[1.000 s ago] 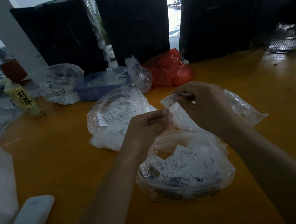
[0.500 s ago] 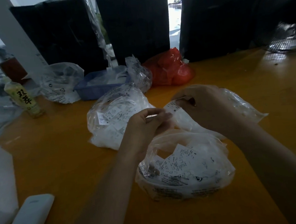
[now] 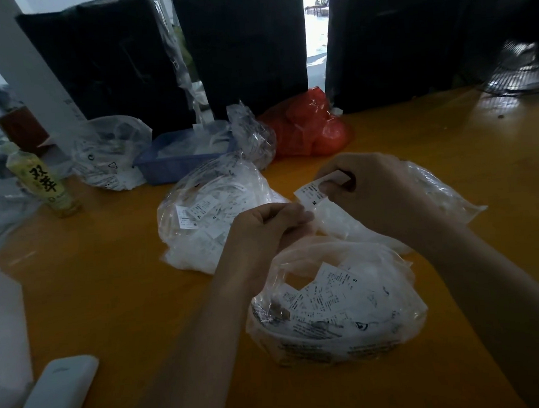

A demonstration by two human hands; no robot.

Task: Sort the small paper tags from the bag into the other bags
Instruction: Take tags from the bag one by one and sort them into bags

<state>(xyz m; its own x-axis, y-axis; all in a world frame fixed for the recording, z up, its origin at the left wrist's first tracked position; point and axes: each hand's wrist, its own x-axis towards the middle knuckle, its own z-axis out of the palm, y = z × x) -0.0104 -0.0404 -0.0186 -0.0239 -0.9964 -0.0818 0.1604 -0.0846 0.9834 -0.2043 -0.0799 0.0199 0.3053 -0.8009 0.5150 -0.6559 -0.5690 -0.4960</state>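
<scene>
Sorting under way: one paper tag marked M pinched in right hand above the table, left hand curled, seemingly gripping the film of right-side bag. Near bag full of unsorted tags; left-side bag partly filled, much remaining

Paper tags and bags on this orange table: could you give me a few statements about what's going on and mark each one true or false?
1. The right hand pinches a paper tag marked M. True.
2. The left hand rests flat on the table. False: its fingers are curled, pinching plastic by the tag.
3. The nearest clear bag holds printed tags. True.
4. The red bag lies nearest the person. False: it lies at the far side.
5. A blue tray sits behind the bags. True.
</scene>
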